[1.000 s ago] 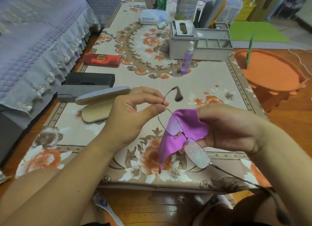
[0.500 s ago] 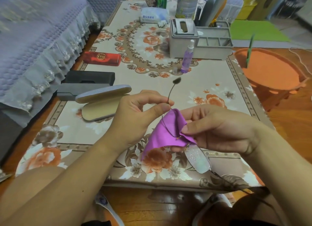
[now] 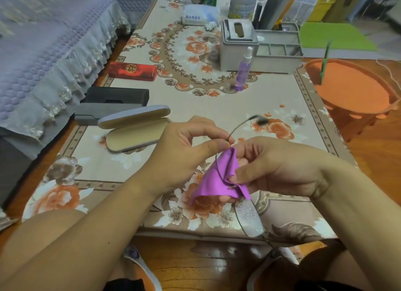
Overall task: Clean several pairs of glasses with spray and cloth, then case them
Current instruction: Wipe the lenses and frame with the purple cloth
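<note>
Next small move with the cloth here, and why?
Probably slide the cloth down to the near lens. The right hand pinches the cloth around the far lens, while the left hand pinches the frame by the temple. The near lens hangs bare below the cloth, speckled with droplets, so it looks unwiped.

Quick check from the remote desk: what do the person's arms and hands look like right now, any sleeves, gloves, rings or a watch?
Both forearms are bare as far as the head view shows, with no sleeves. The left hand and right hand wear no gloves. No rings, watch or bracelet show on the visible fingers and wrists.
</note>
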`<state>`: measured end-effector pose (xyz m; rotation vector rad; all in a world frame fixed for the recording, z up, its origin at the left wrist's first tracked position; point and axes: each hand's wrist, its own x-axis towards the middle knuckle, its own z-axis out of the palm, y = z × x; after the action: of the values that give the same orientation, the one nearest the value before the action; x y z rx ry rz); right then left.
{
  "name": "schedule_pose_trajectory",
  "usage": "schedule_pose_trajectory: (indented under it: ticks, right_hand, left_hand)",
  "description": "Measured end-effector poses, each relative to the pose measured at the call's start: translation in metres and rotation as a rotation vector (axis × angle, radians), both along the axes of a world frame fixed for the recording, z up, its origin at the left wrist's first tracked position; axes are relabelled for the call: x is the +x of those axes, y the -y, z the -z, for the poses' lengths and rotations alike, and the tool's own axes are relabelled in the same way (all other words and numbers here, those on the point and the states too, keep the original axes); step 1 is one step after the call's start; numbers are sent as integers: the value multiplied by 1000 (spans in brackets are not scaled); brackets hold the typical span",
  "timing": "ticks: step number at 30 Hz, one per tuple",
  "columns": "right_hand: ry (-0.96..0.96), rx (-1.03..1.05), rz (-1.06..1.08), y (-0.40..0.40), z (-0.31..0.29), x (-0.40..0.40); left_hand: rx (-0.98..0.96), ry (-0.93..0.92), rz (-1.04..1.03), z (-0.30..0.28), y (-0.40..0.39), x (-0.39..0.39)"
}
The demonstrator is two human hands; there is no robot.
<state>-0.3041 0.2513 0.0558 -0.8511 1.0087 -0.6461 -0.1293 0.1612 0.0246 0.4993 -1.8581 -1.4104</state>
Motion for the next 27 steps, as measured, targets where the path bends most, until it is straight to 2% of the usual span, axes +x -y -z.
schedule_pose_trajectory:
  ticks: [5, 7, 11, 17, 22, 27]
  right_hand:
    - [-247, -103, 124, 1, 3, 7]
    - [-273, -134, 161, 2, 5, 11]
    - [-247, -194, 177, 1, 7, 15]
    - [-82, -157, 162, 0, 5, 8]
    - [-109, -123, 228, 3, 15, 9]
    - [-111, -158, 271, 2, 11, 12]
  left_hand:
    - [5, -17, 11, 3, 2, 1]
    - [9, -6, 3, 2, 4, 3]
    - [41, -4, -4, -2, 7, 5]
    - [45, 3, 2, 0, 6, 6]
    - [34, 42, -38, 11, 3, -1]
    - [121, 18, -25, 11, 5, -3]
